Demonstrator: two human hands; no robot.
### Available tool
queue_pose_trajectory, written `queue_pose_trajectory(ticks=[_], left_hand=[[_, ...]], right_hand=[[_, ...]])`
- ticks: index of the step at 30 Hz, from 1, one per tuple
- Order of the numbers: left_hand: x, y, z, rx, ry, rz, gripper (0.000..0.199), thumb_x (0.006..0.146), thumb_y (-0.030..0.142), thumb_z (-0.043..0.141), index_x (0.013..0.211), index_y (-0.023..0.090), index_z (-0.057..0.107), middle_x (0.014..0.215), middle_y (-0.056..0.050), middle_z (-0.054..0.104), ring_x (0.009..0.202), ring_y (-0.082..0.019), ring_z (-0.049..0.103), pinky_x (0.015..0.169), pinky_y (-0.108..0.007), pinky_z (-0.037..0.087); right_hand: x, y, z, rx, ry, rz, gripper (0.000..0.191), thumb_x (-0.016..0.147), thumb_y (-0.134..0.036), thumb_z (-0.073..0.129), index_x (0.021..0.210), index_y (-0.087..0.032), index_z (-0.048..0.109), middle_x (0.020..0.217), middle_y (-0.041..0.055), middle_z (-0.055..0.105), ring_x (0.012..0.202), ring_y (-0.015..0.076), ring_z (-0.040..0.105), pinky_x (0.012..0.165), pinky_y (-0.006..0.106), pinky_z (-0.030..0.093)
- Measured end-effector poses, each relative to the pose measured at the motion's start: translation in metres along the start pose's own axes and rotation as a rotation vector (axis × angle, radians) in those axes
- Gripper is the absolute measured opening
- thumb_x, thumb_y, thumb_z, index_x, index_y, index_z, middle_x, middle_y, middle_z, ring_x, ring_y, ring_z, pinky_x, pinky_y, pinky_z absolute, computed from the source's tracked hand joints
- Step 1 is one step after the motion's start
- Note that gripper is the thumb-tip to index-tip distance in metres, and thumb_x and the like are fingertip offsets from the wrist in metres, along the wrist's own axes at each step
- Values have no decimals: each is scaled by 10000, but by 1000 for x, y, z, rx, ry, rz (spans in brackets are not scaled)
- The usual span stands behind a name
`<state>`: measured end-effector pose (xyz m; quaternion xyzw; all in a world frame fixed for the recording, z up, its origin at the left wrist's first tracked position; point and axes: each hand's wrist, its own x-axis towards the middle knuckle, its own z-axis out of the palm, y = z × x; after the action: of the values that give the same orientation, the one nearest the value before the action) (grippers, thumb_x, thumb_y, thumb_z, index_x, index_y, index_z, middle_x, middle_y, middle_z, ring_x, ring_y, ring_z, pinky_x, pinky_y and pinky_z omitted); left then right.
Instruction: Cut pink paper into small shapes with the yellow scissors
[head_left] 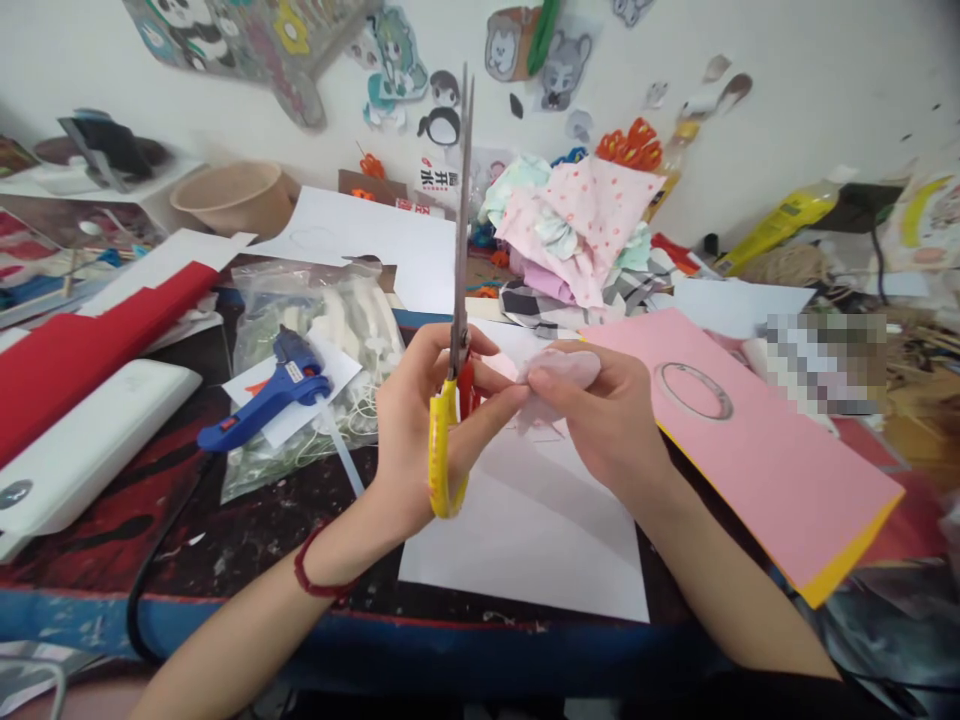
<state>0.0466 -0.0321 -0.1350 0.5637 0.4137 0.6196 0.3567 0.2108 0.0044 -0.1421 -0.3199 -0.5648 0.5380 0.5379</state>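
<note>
Scissors [448, 430] with yellow and red handles hang in my left hand [420, 430], their long blades pointing up and nearly closed. The thumb and fingertips of that hand also pinch the edge of a small pale pink, thin piece [566, 368]. My right hand [619, 420] holds the same piece between thumb and fingers, close against the left fingertips. Below both hands a white sheet [525, 530] lies flat on the dark table [285, 545]. Part of the pink piece is hidden behind the fingers.
A blue glue gun [277, 390] rests on a plastic bag [255, 470] at the left, beside a white device [112, 440] and red sheets [112, 340]. Pink paper [780, 470] with a metal ring [694, 390] lies right. Crumpled fabric [592, 215] and a bowl [232, 200] stand behind.
</note>
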Motion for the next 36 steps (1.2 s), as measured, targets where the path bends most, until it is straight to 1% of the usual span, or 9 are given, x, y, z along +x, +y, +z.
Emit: queue_pose_trajectory(ticks=[4, 5, 8, 11, 14, 18, 22, 28, 36], left_hand=[[-1, -8, -9, 128, -73, 68, 382, 814, 318, 862, 1068, 221, 594, 773, 29, 695, 715, -137, 685, 617, -245, 513], [-1, -10, -11, 174, -103, 98, 416, 818, 377, 860, 1097, 224, 593, 791, 23, 696, 729, -143, 680, 645, -258, 512], [1, -11, -17, 327, -217, 201, 532, 829, 603, 790, 1132, 219, 579, 812, 8, 674, 676, -142, 610, 591, -266, 450], [1, -8, -15, 490, -268, 288, 650, 813, 759, 694, 1106, 198, 545, 924, -50, 666, 740, -178, 593, 644, -304, 471], [-1, -5, -10, 623, -272, 319, 565, 913, 712, 598, 1110, 187, 529, 936, -63, 651, 781, -198, 598, 701, -326, 488], [-4, -1, -9, 673, -247, 313, 375, 1009, 545, 544, 1105, 182, 538, 859, -27, 629, 708, -177, 576, 645, -293, 459], [-3, 2, -10, 687, -257, 338, 333, 1012, 494, 573, 1089, 170, 559, 828, -16, 636, 645, -155, 534, 585, -267, 409], [-4, 4, -12, 732, -255, 335, 318, 997, 485, 615, 1064, 177, 582, 720, 33, 586, 546, -122, 479, 538, -233, 378], [-4, 5, -13, 701, -269, 350, 322, 991, 512, 619, 1029, 195, 585, 630, 73, 523, 475, -97, 409, 482, -205, 336]], right_hand=[[-1, -3, 1, -99, 141, -120, 87, 795, -292, 845, 754, -233, 797, 690, -7, 705, 591, 117, 590, 483, 255, 470], [0, -4, 0, -126, 170, -161, 106, 798, -304, 842, 742, -231, 789, 685, -5, 697, 593, 119, 581, 484, 261, 460], [1, -7, -7, -154, 211, -273, 140, 811, -336, 831, 733, -242, 764, 697, -6, 687, 621, 132, 584, 512, 276, 459], [3, -8, -12, -170, 229, -348, 140, 817, -373, 827, 776, -261, 753, 747, -9, 689, 669, 145, 610, 568, 295, 497], [4, -9, -13, -206, 247, -396, 225, 797, -450, 836, 753, -258, 727, 751, -4, 671, 683, 155, 617, 609, 320, 522], [4, -9, -13, -201, 221, -415, 229, 808, -466, 822, 768, -265, 719, 765, 1, 685, 730, 173, 667, 667, 347, 567], [5, -9, -16, -223, 130, -439, 143, 834, -401, 807, 831, -279, 732, 854, 16, 746, 839, 212, 722, 755, 409, 618], [9, -5, -22, -233, 56, -568, 61, 851, -249, 784, 888, -289, 755, 939, 18, 775, 895, 232, 756, 817, 449, 631], [7, -5, -25, -259, 62, -542, 78, 834, -251, 802, 897, -265, 758, 939, 30, 807, 845, 239, 778, 799, 456, 655]])
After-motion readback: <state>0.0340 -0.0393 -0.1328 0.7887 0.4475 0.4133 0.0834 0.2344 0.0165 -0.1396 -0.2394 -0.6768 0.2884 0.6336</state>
